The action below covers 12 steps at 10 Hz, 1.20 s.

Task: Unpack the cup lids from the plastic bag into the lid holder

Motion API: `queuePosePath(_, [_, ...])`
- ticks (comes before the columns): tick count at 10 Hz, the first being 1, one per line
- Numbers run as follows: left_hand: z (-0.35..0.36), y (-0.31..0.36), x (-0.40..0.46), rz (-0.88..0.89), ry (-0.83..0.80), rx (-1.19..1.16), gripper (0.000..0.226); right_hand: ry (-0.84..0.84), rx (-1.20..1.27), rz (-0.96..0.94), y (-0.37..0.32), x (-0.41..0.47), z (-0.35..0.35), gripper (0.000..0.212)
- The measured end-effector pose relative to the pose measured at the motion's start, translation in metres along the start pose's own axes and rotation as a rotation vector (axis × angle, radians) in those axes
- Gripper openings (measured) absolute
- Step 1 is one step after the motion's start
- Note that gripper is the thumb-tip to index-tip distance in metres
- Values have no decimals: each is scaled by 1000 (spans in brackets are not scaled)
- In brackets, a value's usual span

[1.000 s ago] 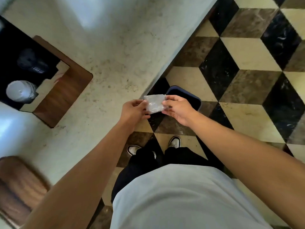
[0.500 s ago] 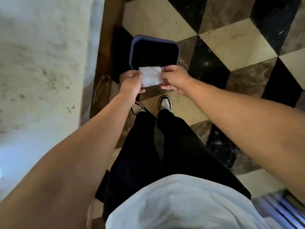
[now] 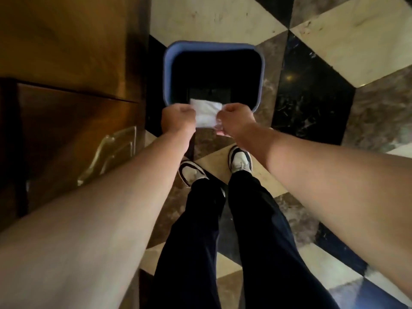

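A folded clear plastic bag (image 3: 206,114) is stretched between my two hands. My left hand (image 3: 178,119) grips its left edge and my right hand (image 3: 235,118) grips its right edge, both with fingers curled under. The bag hangs over the near rim of a blue bin (image 3: 213,46) that stands on the floor, its inside dark. No cup lids and no lid holder are in view.
A wooden counter front (image 3: 66,63) rises on the left, with a clear plastic piece (image 3: 111,152) against it. The floor is cube-patterned marble (image 3: 334,41). My feet in black-and-white shoes (image 3: 239,160) stand just short of the bin.
The view swung from the counter top down to the floor. My hands carried the folded bag away from the counter and lowered it to the bin's near rim.
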State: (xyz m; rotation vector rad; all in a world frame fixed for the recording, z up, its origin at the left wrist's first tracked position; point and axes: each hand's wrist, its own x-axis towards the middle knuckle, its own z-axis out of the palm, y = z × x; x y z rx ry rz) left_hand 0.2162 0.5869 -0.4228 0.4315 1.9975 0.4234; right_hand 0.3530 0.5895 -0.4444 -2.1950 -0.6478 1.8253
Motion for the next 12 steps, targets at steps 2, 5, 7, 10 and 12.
queuePosePath(2, [41,8,63,119,1,-51,16,66,131,-27,-5,76,2,18])
queuePosePath(5, [86,27,130,145,-189,116,25,12,130,-14,-19,158,-8,12])
queuePosePath(7, [85,18,137,158,-219,256,26,-6,151,50,-17,168,-5,25])
queuePosePath(10, [33,37,84,163,-121,359,31,-31,-148,-35,-33,88,-31,48])
queuePosePath(12, [8,62,18,203,-151,630,48,-58,-440,-65,-54,11,-50,53])
